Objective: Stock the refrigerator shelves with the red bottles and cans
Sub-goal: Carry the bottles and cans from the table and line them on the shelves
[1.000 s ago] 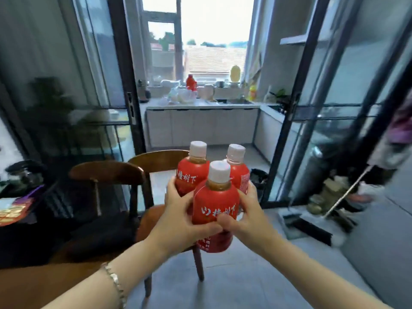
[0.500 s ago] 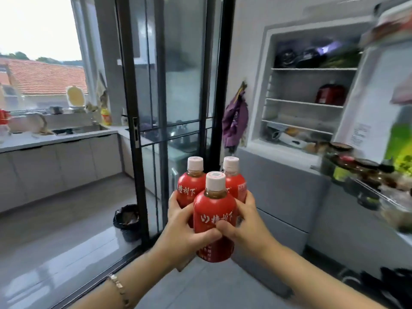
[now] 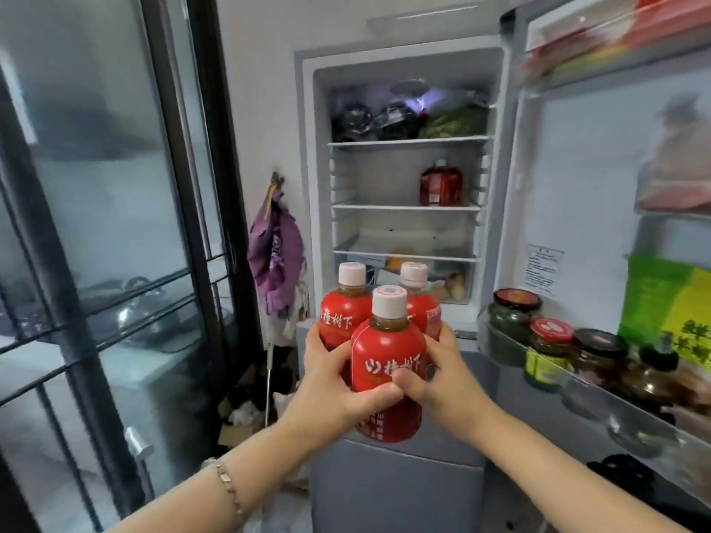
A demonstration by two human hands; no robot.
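I hold a cluster of three red bottles with white caps upright in front of me. The front bottle (image 3: 386, 352) is pressed between both thumbs. My left hand (image 3: 331, 390) wraps the left bottle (image 3: 342, 313). My right hand (image 3: 446, 378) holds the right bottle (image 3: 423, 309). Straight ahead stands the open refrigerator (image 3: 408, 90). Red bottles or cans (image 3: 440, 184) stand at the right of its second shelf (image 3: 404, 206). The third shelf (image 3: 404, 256) looks bare.
The open fridge door (image 3: 577, 186) is on the right; its lower rack holds several jars (image 3: 546, 348) and a green carton (image 3: 665, 302). Dark bags and greens (image 3: 408, 117) fill the top shelf. A purple bag (image 3: 275, 255) hangs left of the fridge, beside a glass sliding door (image 3: 96, 225).
My view has swung right from the kitchen doorway to face the open refrigerator, which is now closer. Both hands keep the same grip on the three bottles.
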